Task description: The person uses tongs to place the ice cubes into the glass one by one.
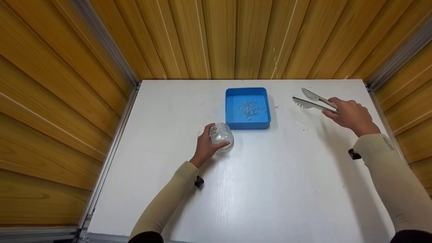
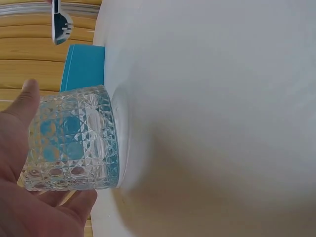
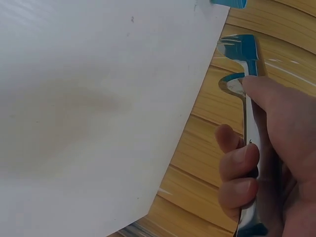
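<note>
My left hand grips a clear cut-pattern glass, thumb on one side and fingers on the other. In the left wrist view the glass has its base close over the white tabletop. It stands by the near left corner of a blue square tray. Small clear pieces, like glass beads, lie in a loose heap in the tray. My right hand holds metal tongs, their arms spread apart. In the right wrist view, fingers curl round the tongs, whose toothed tip points away from the hand.
The white tabletop spreads beneath both hands. Wood-patterned panels rise behind it and at both sides, with metal frame posts at the corners. Dark cameras sit on both wrists.
</note>
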A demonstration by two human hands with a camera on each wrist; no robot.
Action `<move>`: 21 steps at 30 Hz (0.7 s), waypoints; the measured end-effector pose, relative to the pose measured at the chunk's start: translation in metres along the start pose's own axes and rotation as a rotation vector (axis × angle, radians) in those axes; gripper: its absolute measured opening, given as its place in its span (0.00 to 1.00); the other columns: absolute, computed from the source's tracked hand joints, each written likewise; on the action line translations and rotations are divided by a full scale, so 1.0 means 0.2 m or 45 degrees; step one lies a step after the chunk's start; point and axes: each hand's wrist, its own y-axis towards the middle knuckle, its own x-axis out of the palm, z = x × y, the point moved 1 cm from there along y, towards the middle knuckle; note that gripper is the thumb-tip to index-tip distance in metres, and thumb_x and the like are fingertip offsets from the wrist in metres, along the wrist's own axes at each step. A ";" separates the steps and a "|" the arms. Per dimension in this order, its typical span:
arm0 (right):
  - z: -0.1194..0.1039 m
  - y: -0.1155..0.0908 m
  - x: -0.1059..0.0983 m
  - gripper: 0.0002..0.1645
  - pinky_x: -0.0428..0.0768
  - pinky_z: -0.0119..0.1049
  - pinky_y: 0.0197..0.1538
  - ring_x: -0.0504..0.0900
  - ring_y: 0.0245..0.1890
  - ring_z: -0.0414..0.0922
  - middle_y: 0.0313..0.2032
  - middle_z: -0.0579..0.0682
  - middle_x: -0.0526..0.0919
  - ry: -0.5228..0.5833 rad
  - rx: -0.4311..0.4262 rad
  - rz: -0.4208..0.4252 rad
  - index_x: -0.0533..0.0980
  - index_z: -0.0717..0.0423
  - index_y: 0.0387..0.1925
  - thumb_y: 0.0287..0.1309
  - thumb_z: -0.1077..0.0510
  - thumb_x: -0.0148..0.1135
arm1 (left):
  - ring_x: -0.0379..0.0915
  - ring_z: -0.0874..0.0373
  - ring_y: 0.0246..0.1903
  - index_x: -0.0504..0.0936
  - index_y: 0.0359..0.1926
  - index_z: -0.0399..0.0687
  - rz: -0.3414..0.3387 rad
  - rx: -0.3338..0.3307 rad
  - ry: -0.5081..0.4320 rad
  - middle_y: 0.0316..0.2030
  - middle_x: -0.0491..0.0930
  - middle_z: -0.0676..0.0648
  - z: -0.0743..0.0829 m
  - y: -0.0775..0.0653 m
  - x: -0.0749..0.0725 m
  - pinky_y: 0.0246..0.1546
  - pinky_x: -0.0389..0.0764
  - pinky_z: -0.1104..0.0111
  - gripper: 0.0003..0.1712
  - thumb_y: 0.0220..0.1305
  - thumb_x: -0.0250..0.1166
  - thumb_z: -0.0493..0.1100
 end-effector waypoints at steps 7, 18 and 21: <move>-0.09 0.06 -0.05 0.30 0.71 0.47 0.26 0.75 0.28 0.55 0.35 0.63 0.82 -0.016 -0.016 -0.046 0.71 0.59 0.63 0.70 0.44 0.61 | 0.72 0.49 0.66 0.63 0.73 0.44 -0.041 0.043 -0.004 0.67 0.74 0.43 0.02 -0.02 0.07 0.66 0.73 0.57 0.56 0.49 0.84 0.52; -0.26 0.16 -0.09 0.28 0.72 0.47 0.27 0.75 0.28 0.52 0.31 0.55 0.81 -0.090 -0.135 -0.064 0.73 0.57 0.62 0.68 0.47 0.65 | 0.72 0.51 0.66 0.63 0.73 0.44 -0.109 0.077 -0.026 0.68 0.74 0.44 0.05 -0.03 0.13 0.66 0.74 0.58 0.54 0.52 0.82 0.52; -0.32 0.19 -0.09 0.28 0.74 0.49 0.30 0.76 0.30 0.52 0.32 0.56 0.82 -0.097 -0.150 -0.096 0.74 0.58 0.62 0.68 0.46 0.66 | 0.71 0.51 0.66 0.63 0.74 0.44 -0.129 0.075 -0.040 0.68 0.73 0.44 0.06 -0.04 0.15 0.66 0.73 0.57 0.54 0.52 0.82 0.53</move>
